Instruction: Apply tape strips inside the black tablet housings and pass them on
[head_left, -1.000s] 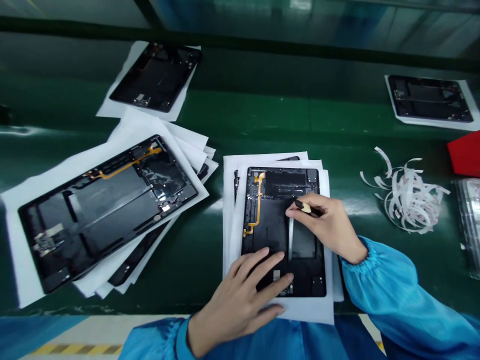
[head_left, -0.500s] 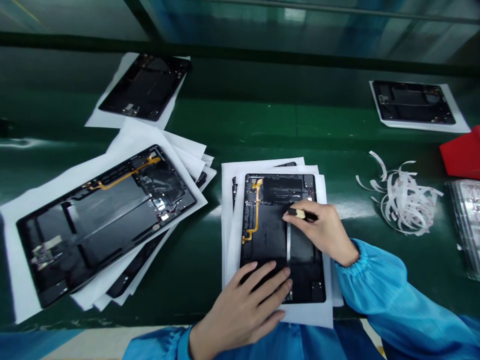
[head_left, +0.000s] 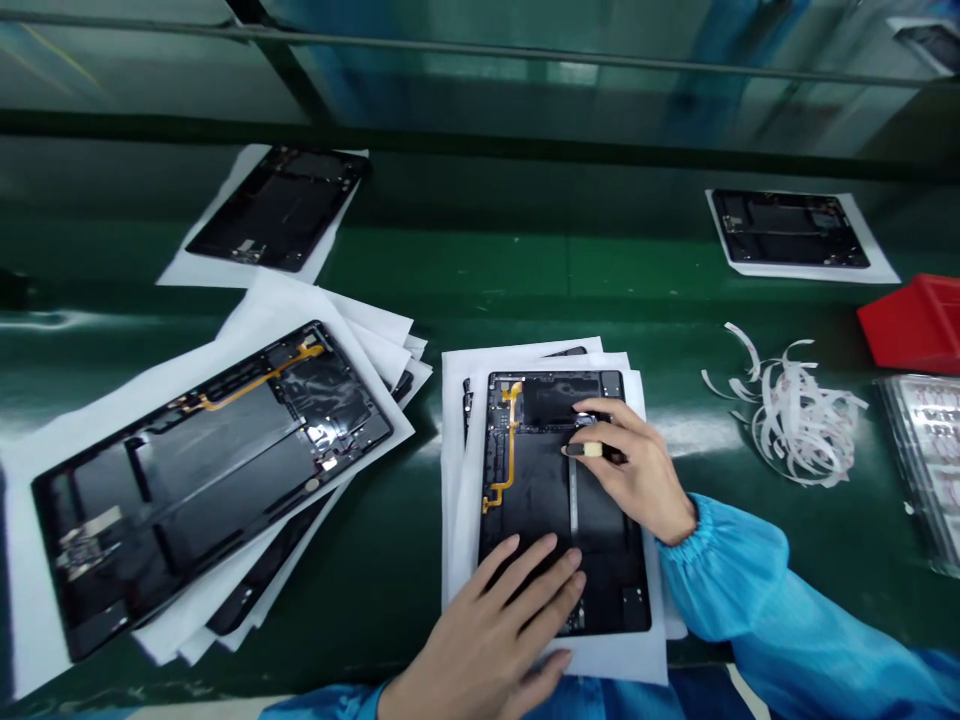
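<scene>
A black tablet housing [head_left: 540, 500] with an orange flex cable [head_left: 511, 450] and a pale strip lies on white sheets in front of me. My left hand [head_left: 499, 625] rests spread across its lower left part, fingers apart. Over the upper right part, my right hand [head_left: 634, 465] grips a small black tool with a cream-coloured band [head_left: 592, 449] between thumb and fingers. The tool's dark tip points left, near the upper end of the pale strip. Whether the tip touches the housing cannot be made out.
A stack of housings with white sheets [head_left: 225, 440] lies at the left. Two more housings [head_left: 277, 208] [head_left: 791, 230] lie further back. At the right are curled white strips [head_left: 806, 415], a red bin [head_left: 911, 325] and clear trays [head_left: 926, 450].
The view has shifted, so the table appears lower. My right index finger has lifted off the tool and stretches above it, and the tool now lies more level. My left hand stays on the housing.
</scene>
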